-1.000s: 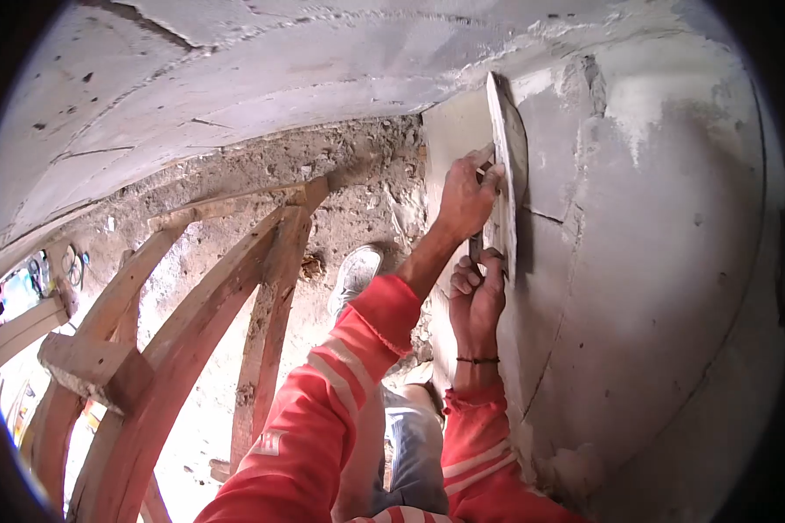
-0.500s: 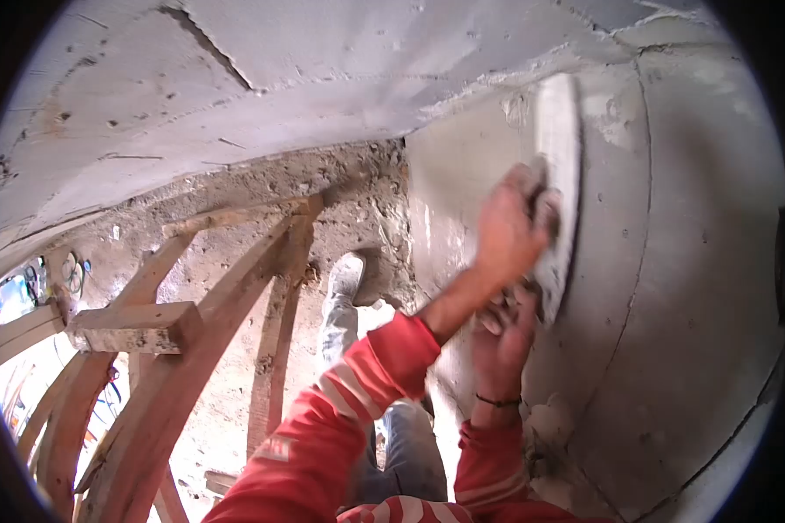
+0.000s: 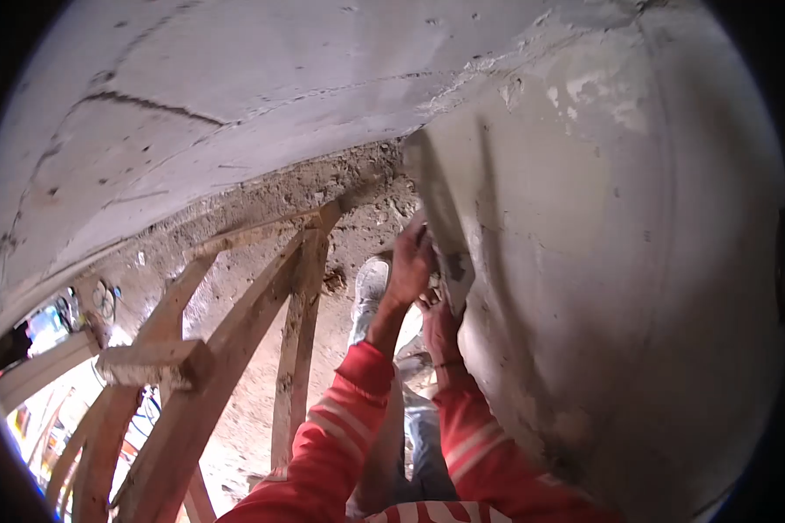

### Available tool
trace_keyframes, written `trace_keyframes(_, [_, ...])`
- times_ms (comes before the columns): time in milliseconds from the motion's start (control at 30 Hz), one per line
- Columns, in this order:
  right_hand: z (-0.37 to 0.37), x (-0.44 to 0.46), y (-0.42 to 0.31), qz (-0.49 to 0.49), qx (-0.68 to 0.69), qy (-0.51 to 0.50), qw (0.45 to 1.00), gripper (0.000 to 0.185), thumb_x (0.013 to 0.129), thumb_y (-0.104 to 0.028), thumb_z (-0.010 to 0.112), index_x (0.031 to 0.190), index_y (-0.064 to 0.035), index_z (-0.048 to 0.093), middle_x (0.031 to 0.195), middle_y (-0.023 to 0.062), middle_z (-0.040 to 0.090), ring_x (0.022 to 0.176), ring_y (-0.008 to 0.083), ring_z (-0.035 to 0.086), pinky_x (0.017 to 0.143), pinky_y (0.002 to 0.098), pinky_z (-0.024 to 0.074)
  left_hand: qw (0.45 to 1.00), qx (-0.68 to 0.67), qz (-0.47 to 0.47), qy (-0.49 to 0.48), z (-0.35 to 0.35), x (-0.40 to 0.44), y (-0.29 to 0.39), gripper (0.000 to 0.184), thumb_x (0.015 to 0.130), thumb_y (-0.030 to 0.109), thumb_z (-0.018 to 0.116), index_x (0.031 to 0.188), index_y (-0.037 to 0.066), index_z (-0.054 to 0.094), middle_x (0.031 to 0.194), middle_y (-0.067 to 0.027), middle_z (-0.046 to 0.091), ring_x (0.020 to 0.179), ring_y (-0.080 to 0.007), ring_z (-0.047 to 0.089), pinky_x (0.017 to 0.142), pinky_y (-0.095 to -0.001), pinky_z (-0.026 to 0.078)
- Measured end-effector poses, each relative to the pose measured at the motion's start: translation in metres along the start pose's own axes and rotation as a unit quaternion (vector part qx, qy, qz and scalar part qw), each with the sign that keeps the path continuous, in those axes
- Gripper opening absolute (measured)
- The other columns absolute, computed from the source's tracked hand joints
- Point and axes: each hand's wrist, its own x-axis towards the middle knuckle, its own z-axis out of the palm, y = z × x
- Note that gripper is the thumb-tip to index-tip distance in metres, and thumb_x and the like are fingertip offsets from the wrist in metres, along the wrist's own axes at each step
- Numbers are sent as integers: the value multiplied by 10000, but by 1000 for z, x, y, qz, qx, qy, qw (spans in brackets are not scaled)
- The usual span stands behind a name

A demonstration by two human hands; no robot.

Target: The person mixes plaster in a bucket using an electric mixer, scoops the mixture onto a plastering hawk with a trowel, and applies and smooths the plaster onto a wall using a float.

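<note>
A long, narrow plastering float (image 3: 442, 205) stands on edge near the inner corner of the plastered wall (image 3: 549, 200), its face turned toward the wall. My left hand (image 3: 412, 261) is closed around its back, about midway along. Lower down, my right hand (image 3: 441, 327) has its fingers closed at the float's bottom end, beside a pale grey flat part; its fingertips are partly hidden. Wet-looking plaster covers the wall around the float, with a rough whitish patch higher up.
A wooden frame (image 3: 227, 340) of trestle-like beams stands at my left, with a short block (image 3: 153, 363) across it. Another plastered surface (image 3: 262, 78) with cracks runs along the top. The dirt floor (image 3: 253, 383) holds my shoe (image 3: 372, 281). Bright clutter lies at far left.
Both hands have moved left and down with the float, from the middle of the wall to near its inner corner. The float now leans the other way, and my view has shifted slightly.
</note>
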Motion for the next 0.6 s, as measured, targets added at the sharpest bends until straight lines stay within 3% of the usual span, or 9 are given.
trace_keyframes(33, [-4, 24, 27, 31, 16, 28, 999, 415, 1006, -197, 563, 1404, -115, 481, 1317, 61, 547, 1090, 170, 550, 909, 335, 490, 998, 17, -65, 19, -15, 14, -26, 391, 982, 34, 429, 1358, 8, 534, 1253, -168, 638, 1130, -208, 587, 981, -361, 452])
trace_keyframes(100, [8, 71, 53, 70, 81, 82, 991, 339, 1013, -231, 560, 1330, -112, 542, 1217, 44, 613, 1004, 145, 585, 864, 301, 502, 977, 51, -195, 62, -44, 47, -90, 386, 973, 25, 438, 1342, 3, 551, 1173, -136, 676, 1088, -196, 603, 934, -334, 474])
trace_keyframes(167, [-3, 115, 87, 88, 71, 82, 990, 299, 1023, -259, 548, 1283, -113, 572, 1133, 32, 656, 927, 127, 610, 830, 272, 514, 991, 40, -112, 60, -72, 85, -179, 367, 960, 41, 457, 1298, 7, 596, 1076, -100, 694, 990, -180, 619, 865, -321, 493])
trace_keyframes(233, [-14, 162, 119, 76, 97, 112, 986, 285, 1026, -280, 537, 1255, -117, 584, 1104, 44, 671, 897, 127, 634, 780, 261, 536, 991, 111, -53, 47, -81, 118, -220, 354, 944, 51, 465, 1252, 17, 636, 993, -71, 697, 894, -175, 620, 826, -318, 497])
trace_keyframes(367, [-28, 225, 128, 61, 166, 141, 974, 234, 1023, -216, 547, 1217, -85, 557, 1132, 104, 668, 934, 182, 655, 789, 291, 562, 983, 102, -141, 52, -86, 173, -281, 364, 923, 40, 463, 1230, 28, 658, 949, -80, 703, 832, -175, 627, 744, -319, 502])
trace_keyframes(433, [-35, 250, 128, 42, 140, 143, 979, 261, 980, -125, 618, 1219, -56, 542, 1085, 135, 663, 909, 214, 657, 794, 323, 571, 976, 79, -196, 50, -82, 193, -290, 368, 918, 35, 457, 1220, 35, 668, 932, -81, 702, 816, -170, 629, 707, -309, 499])
trace_keyframes(533, [-37, 258, 127, 52, 220, 108, 968, 263, 959, -102, 648, 1189, -26, 547, 1080, 144, 662, 902, 210, 651, 778, 305, 570, 983, 17, -166, 74, -78, 201, -292, 349, 928, 46, 471, 1211, 28, 675, 937, -85, 706, 779, -162, 625, 652, -301, 489])
trace_keyframes(567, [-32, 254, 125, 49, 235, 99, 966, 254, 957, -99, 651, 1175, -15, 551, 1082, 150, 661, 895, 207, 648, 772, 295, 569, 991, 8, -124, 45, -82, 204, -305, 357, 934, 48, 486, 1251, 10, 646, 1033, -104, 709, 850, -166, 629, 716, -296, 500])
trace_keyframes(600, [-34, 251, 125, 47, 250, 96, 962, 248, 957, -102, 653, 1167, -15, 553, 1079, 150, 659, 881, 199, 640, 770, 291, 566, 992, -33, -117, 35, -70, 190, -269, 393, 938, 46, 493, 1314, -4, 596, 1161, -132, 687, 961, -214, 635, 823, -323, 506])
